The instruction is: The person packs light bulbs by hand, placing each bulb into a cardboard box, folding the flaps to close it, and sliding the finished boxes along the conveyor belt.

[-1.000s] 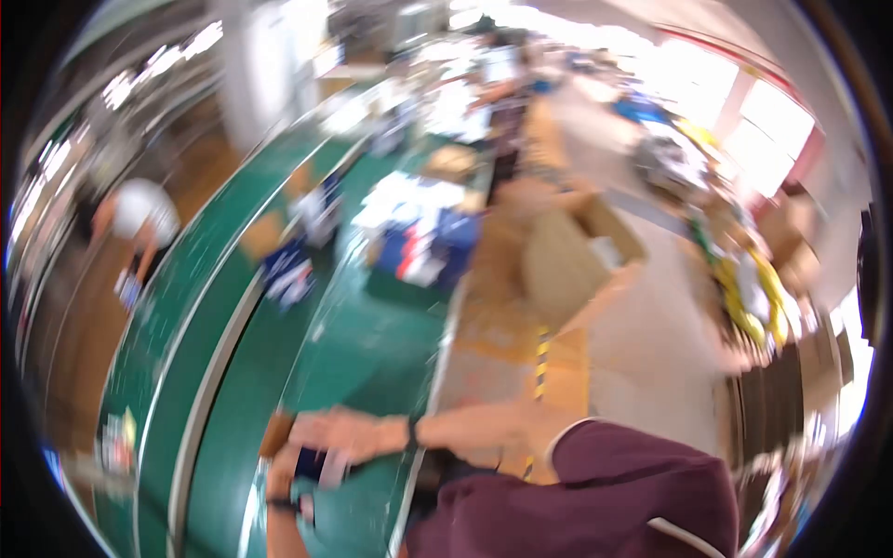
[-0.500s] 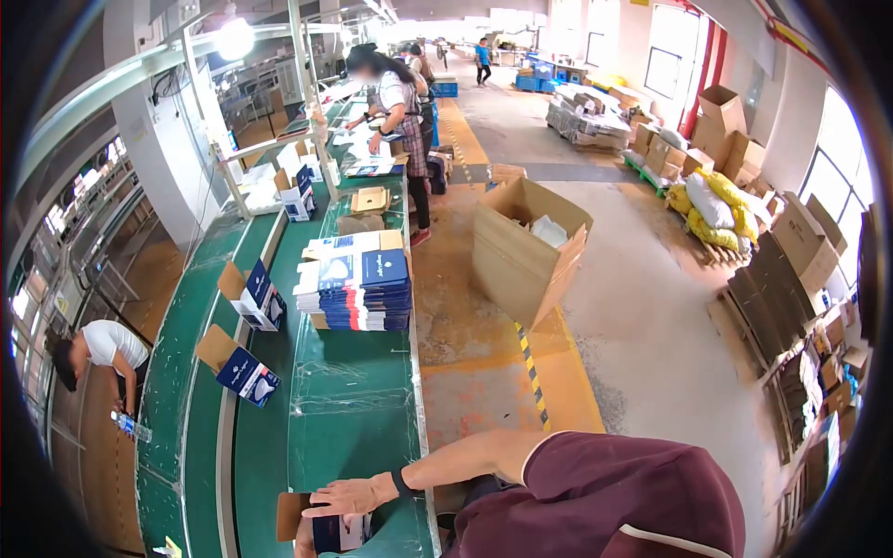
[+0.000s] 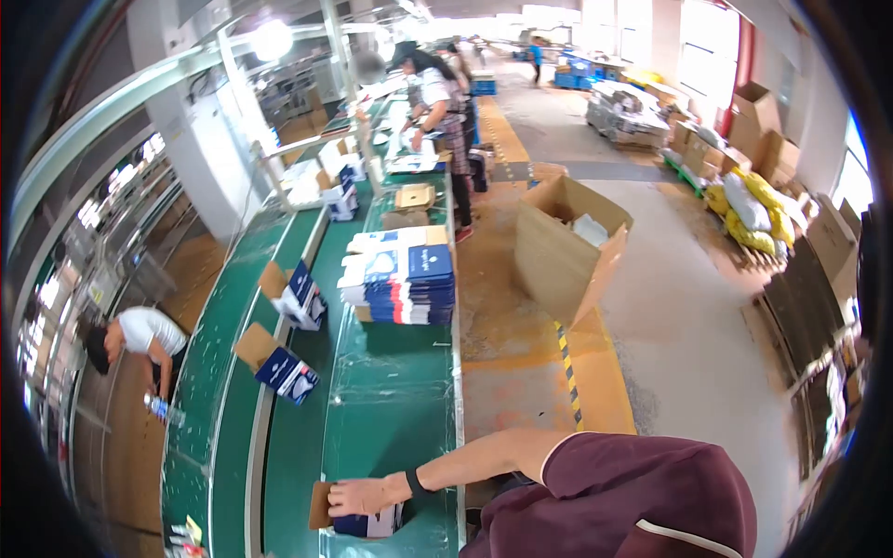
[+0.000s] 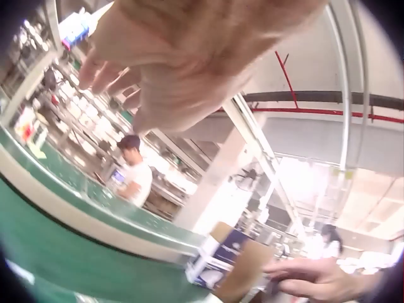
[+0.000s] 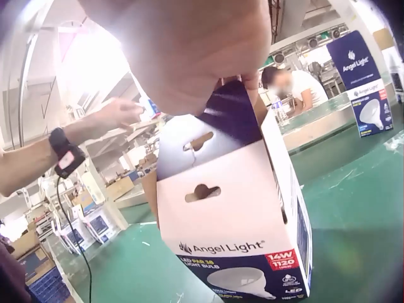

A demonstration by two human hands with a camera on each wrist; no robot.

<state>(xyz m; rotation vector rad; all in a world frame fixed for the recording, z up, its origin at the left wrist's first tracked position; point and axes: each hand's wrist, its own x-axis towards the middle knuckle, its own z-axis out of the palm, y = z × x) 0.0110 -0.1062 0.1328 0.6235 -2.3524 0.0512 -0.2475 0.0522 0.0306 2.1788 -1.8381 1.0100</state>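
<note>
My right hand lies over the top of a navy and white light bulb box on the green surface. In the right wrist view, the fingers of the right hand curl round a navy flap above the box's white front, which has a hanging slot. Beside a brown cardboard flap is that same right hand. My left hand is raised, fingers loosely bent, nothing clearly held. The right wrist view shows this left hand left of the box; the head view does not.
Two open boxes stand on the belt, beyond them a stack of flattened boxes. A large carton is on the floor to the right. One person bends at the left; others stand farther up the line.
The left hand, partly visible by the box half a second ago, has gone from the head view. The right hand remains on the box. The head view has shifted, moving the scene rightward.
</note>
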